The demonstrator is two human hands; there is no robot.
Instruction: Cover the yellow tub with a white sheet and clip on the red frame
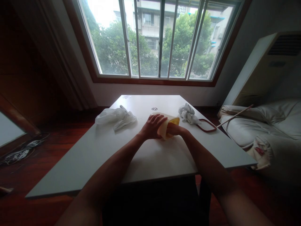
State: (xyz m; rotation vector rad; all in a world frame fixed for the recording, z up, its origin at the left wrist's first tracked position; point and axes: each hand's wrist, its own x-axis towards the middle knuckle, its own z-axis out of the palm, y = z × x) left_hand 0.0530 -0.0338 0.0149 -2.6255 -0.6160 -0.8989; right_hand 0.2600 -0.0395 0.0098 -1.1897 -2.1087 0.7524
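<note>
My left hand is wrapped round the side of a cream-coloured, tub-like container lying tilted above the white table. Its wide mouth faces right and shows a yellow inside. My right hand reaches into that mouth, so its fingers are hidden and whatever they touch cannot be made out. Just beyond the container, a small dark round mark or ring shows on the tabletop.
A crumpled clear plastic bag lies on the table's left side. To the right are a bunched whitish bag and a brown rounded frame near a thin stick. A pale sofa stands beyond the right edge.
</note>
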